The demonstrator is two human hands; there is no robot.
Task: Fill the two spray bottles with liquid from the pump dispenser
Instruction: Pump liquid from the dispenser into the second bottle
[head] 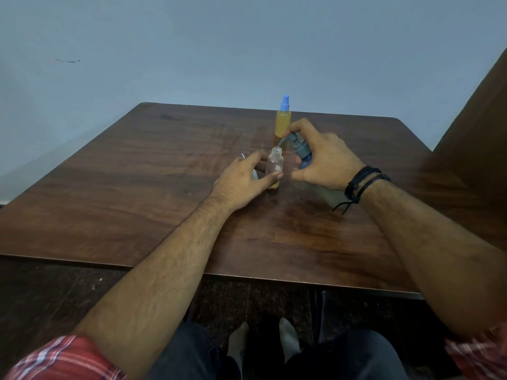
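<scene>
Head view: my left hand (245, 180) holds the open bottle (274, 168) upright on the table (137, 171). My right hand (321, 160) grips the pump dispenser (299, 149), spout over its mouth. The filled bottle (283, 119) stands beyond, capped.

No legible text, label, brand, number or sign appears anywhere in view. The filled spray bottle (283, 119) with the blue cap carries no readable marking. The open clear bottle (274, 167) is plain. The pump dispenser (297, 150) shows no print on its visible surfaces. The table (137, 174) and the wall (192, 50) bear no lettering.
</scene>
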